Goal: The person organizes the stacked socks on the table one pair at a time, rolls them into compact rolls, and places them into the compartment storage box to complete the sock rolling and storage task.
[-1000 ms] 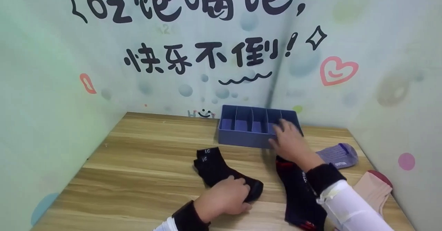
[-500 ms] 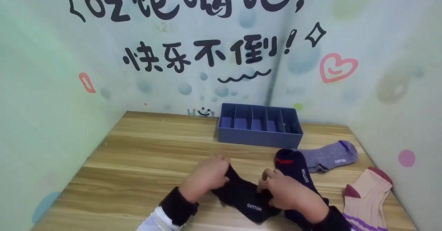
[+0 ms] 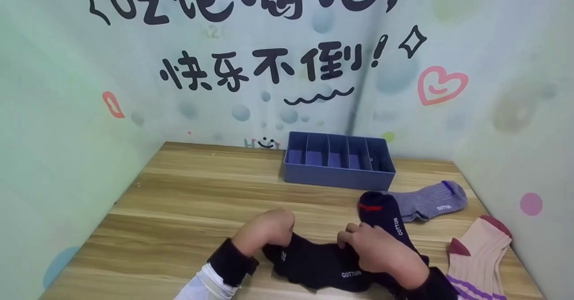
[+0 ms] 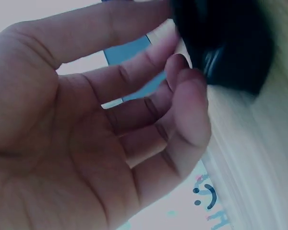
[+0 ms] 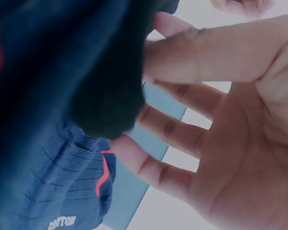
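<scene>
A pair of black socks point(image 3: 316, 264) lies stretched sideways near the front of the table, with "COTTON" lettering toward its right end. My left hand point(image 3: 267, 232) pinches the cuff end; in the left wrist view the thumb and forefinger meet at the black fabric point(image 4: 230, 52), the other fingers curling loosely. At the opposite end my right hand point(image 3: 381, 253) pinches the upper edge of the socks, and the right wrist view has its thumb against the dark cloth point(image 5: 110, 91). Navy socks point(image 3: 383, 215) with a red stripe lie partly under the right hand and forearm.
Behind the hands stands a blue box point(image 3: 336, 177) with several compartments, near the back wall. Grey socks point(image 3: 430, 201) lie right of it, touching the navy ones. Pink socks point(image 3: 480, 241) with maroon toe and heel lie at the table's right edge.
The right hand has come back from the box to the black socks. The left hand has shifted to the cuff end, and the socks have turned from slanting to nearly sideways.
</scene>
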Demonstrator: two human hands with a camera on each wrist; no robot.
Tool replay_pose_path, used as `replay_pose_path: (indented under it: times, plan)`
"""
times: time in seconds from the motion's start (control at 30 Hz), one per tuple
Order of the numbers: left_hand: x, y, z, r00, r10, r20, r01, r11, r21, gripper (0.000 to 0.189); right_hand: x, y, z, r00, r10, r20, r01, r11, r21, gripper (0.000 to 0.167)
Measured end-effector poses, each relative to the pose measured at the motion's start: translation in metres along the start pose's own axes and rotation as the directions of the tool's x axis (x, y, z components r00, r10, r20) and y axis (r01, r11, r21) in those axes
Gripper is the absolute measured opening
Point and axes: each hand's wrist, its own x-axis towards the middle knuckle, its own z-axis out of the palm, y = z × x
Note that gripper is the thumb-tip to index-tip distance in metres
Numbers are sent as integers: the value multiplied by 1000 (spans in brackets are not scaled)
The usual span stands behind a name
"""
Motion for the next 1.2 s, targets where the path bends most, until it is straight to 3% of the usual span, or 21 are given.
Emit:
replay_pose_path:
  times: [0.1,0.2,0.27,0.37,0.43,0.53,0.6,0.67,0.73,0.83,0.9,1.07,1.2]
  plan:
    - [-1,4,-1,999,2,49,-1,1000,-9,28,1,1,0,999,32,27,-32,999,16,48]
    - [-2,5,-1,995,2,99,0,1000,-19,18,-1,6,-2,1000,23,4,-23,999,38,35]
    - [-3,4,-2,992,9,124,-4,999,-38,18,-3,10,-5,999,-30,-32,31,998,54,24]
    - [-5,0,-7,988,38,151,-12,985,-172,25,-6,19,-15,990,-127,-61,134,982,133,11]
    - [-7,-3,-13,989,65,132,-23,954,-300,18,-8,25,-23,984,-170,-60,179,960,216,9]
    - [-8,-10,-22,995,71,66,-30,875,-482,6,-9,34,-35,983,-178,-42,182,926,332,9]
    - [-8,-16,-26,998,54,29,-29,836,-549,13,-9,38,-38,985,-172,-24,168,909,381,10]
    - [-7,-20,-27,999,27,35,-2,825,-566,13,-7,40,-37,987,-158,18,136,895,425,9]
    - [-7,-23,-26,997,7,72,33,840,-542,10,-5,40,-33,987,-134,88,75,871,486,10]
    - [-5,-25,-21,991,-15,130,71,898,-435,6,-2,39,-25,976,-80,204,-46,836,547,19]
    - [-3,-25,-17,984,-36,175,102,917,-385,8,-2,37,-20,962,-38,270,-125,818,561,25]
    - [1,-22,-12,974,-72,214,131,952,-275,8,-1,30,-11,936,84,341,-254,833,492,25]
    - [1,-19,-12,985,-53,163,80,982,-168,11,1,22,-8,942,181,283,-289,866,409,29]
